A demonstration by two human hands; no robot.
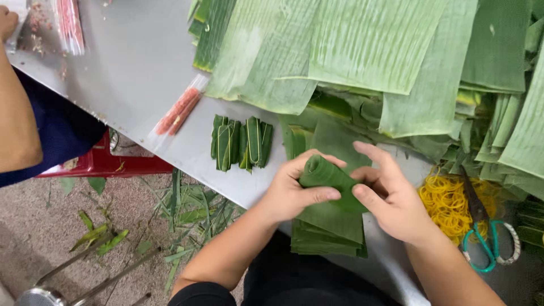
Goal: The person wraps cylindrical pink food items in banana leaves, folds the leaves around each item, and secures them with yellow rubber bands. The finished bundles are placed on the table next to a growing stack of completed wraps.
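The leaf roll (327, 174) is a green banana leaf wound up like a tube. It sits between both hands, just above a neat stack of cut leaves (326, 238) at the near edge of the surface (136, 62).

The surface is big, flat and shiny grey. Big banana leaves (362, 51) lie in a wide pile across its far side. On the ground to the left stands a red stool (102, 163), with leaf scraps (187, 212) dropped around it. A heap of yellow rubber bands (447, 204) lies to the right, touching scissors (484, 243) with teal handles. Two small leaf parcels (241, 143) rest side by side to the left of the hands. A clear bag with pink sticks (178, 110) lies just beyond them.

The left hand (292, 190) has its grip closed around one end of the leaf roll, thumb on top. The right hand (391, 198) is half open, with its thumb and fingers touching the other end.

Another person's arm (17, 107) shows at the far left.
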